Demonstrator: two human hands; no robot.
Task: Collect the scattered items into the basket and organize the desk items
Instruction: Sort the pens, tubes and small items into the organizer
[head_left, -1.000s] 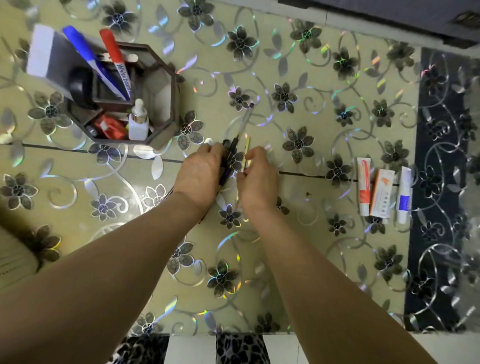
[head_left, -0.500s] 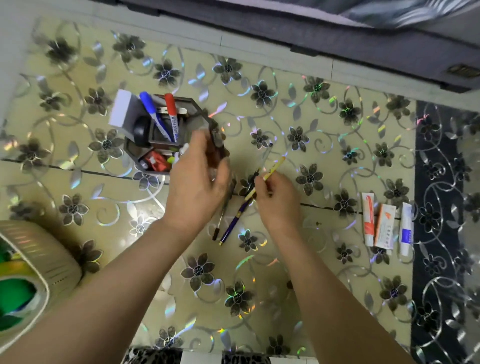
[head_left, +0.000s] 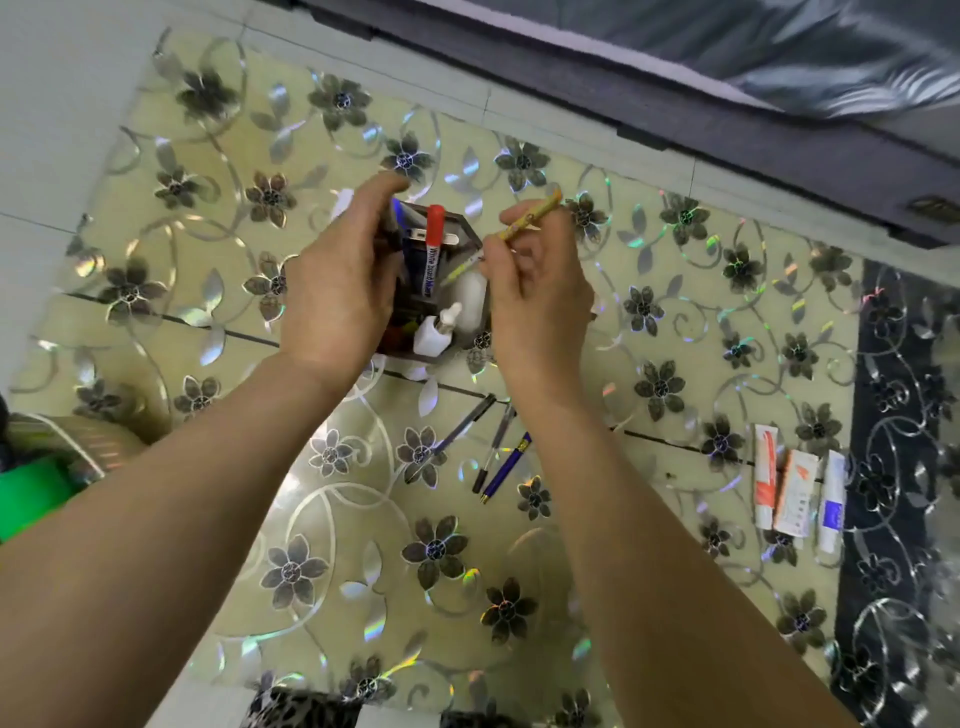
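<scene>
My left hand (head_left: 337, 280) grips the left side of a dark desk organizer (head_left: 465, 234), thumb over its far edge. In the organizer stand a red-capped whiteboard marker (head_left: 432, 247), a blue marker and a small white dropper bottle (head_left: 435, 332). My right hand (head_left: 535, 291) pinches a yellow pen (head_left: 535, 215) over the organizer's right side, its tip pointing down into it. Three pens (head_left: 493, 447) lie loose on the floral table below the organizer.
Three small tubes and boxes (head_left: 795, 488) lie side by side at the right. A basket (head_left: 78, 441) with something green in it shows at the left edge. A dark bed frame (head_left: 727, 130) runs along the far side.
My left hand moved from the pens to the organizer and took hold of it. My right hand lifted the yellow pen from the table and carried it up to the organizer.
</scene>
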